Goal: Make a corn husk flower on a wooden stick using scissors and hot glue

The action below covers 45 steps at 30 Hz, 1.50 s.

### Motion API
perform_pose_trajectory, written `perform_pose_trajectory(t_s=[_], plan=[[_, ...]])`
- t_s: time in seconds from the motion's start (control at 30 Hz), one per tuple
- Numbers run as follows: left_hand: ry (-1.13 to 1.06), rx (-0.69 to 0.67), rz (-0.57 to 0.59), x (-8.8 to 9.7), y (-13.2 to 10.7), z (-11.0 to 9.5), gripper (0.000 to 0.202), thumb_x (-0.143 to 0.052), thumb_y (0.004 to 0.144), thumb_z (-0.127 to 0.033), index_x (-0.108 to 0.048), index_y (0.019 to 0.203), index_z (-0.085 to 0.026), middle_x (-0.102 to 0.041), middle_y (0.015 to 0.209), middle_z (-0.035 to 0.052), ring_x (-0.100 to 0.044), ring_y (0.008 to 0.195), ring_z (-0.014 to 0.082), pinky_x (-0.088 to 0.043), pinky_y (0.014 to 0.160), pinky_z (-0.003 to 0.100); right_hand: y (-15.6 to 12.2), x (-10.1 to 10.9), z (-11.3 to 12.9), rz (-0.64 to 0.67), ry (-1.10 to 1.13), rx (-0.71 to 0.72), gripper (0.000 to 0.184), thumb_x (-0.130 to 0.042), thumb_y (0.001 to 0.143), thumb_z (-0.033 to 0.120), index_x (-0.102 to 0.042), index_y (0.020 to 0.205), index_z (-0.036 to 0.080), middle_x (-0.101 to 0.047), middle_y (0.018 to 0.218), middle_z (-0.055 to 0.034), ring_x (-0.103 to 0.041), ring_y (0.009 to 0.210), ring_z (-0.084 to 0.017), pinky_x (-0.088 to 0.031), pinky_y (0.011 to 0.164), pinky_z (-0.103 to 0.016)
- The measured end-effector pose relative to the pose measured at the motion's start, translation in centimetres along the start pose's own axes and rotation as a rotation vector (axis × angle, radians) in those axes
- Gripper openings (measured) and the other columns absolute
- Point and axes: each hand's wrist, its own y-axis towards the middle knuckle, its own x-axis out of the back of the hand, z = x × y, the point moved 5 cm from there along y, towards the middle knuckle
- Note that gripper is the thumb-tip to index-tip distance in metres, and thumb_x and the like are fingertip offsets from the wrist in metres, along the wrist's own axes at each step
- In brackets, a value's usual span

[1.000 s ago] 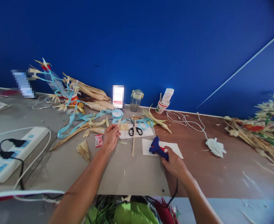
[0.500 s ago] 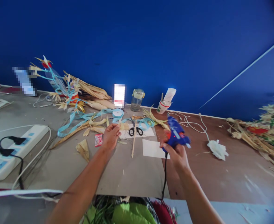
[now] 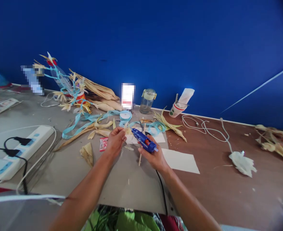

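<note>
My right hand [image 3: 154, 155] is closed round a blue hot glue gun [image 3: 143, 140], whose nozzle points up and left toward the fingertips of my left hand [image 3: 117, 139]. Those fingers are pinched together on a small pale piece of corn husk [image 3: 127, 130], partly hidden by the fingers. A thin wooden stick [image 3: 140, 159] lies beneath the glue gun, which covers most of it and the scissors. Blue ribbon trails from its roll [image 3: 125, 115] just beyond my hands. Beside my left hand lie a red packet [image 3: 103, 144] and a folded dry husk [image 3: 86, 153].
A white power strip [image 3: 26, 154] with black plugs lies at left. Along the blue wall stand a ribbon-wrapped husk-flower branch [image 3: 64, 84], a glass jar [image 3: 147, 102] and a paper cup [image 3: 176, 110]. White paper [image 3: 181, 161] and a white cable [image 3: 215, 138] lie at right.
My right hand has brought the glue gun left and turned its nozzle toward my left hand. My left hand stays pinched in nearly the same place. The view has shifted slightly.
</note>
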Motion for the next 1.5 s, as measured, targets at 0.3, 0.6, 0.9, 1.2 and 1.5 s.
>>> perform_pose_trajectory(t_s=[0.3,0.6,0.9,1.2,1.5], plan=[[0.067,-0.057,0.019,-0.33,-0.22,0.05,0.018,-0.073,0.059,-0.023,-0.058,0.065,-0.016,-0.043,0.051,-0.0068,-0.038,0.045,0.004,-0.031,0.046,0.019,-0.29,-0.45,-0.35,0.027,-0.217,0.104,0.014,-0.06,0.078,0.027,-0.057,0.089,0.019,-0.059,0.095,-0.0064,-0.059,0.085,-0.018,-0.048,0.074,-0.028],[0.122,-0.066,-0.022,-0.23,-0.33,0.19,0.016,-0.072,0.059,-0.024,-0.059,0.066,-0.016,-0.048,0.054,-0.0059,-0.041,0.045,0.0049,-0.034,0.046,0.019,-0.27,-0.55,-0.41,0.009,-0.293,0.168,0.013,-0.057,0.08,0.028,-0.055,0.089,0.018,-0.056,0.093,-0.0058,-0.056,0.083,-0.017,-0.046,0.074,-0.027],[0.137,-0.083,-0.001,-0.09,-0.11,0.53,0.017,-0.073,0.06,-0.025,-0.06,0.066,-0.016,-0.048,0.056,-0.0056,-0.038,0.046,0.0042,-0.033,0.047,0.019,-0.05,-0.57,-0.12,-0.003,-0.303,0.185,0.012,-0.057,0.078,0.026,-0.055,0.087,0.018,-0.055,0.089,-0.0048,-0.055,0.077,-0.016,-0.045,0.068,-0.027],[0.145,-0.088,0.001,-0.28,-0.28,0.35,0.016,-0.071,0.063,-0.026,-0.059,0.065,-0.016,-0.046,0.054,-0.0058,-0.037,0.046,0.0045,-0.033,0.047,0.018,-0.08,-0.67,-0.16,0.012,-0.339,0.187,0.01,-0.055,0.08,0.028,-0.05,0.08,0.02,-0.053,0.083,-0.0031,-0.053,0.077,-0.016,-0.043,0.065,-0.026],[0.158,-0.091,0.008,-0.15,-0.13,0.47,0.016,-0.071,0.063,-0.027,-0.06,0.066,-0.016,-0.046,0.054,-0.0052,-0.038,0.046,0.0047,-0.033,0.047,0.018,-0.1,-0.75,0.11,0.01,-0.381,0.214,0.009,-0.054,0.081,0.027,-0.048,0.078,0.02,-0.052,0.082,-0.003,-0.052,0.076,-0.016,-0.042,0.067,-0.026]])
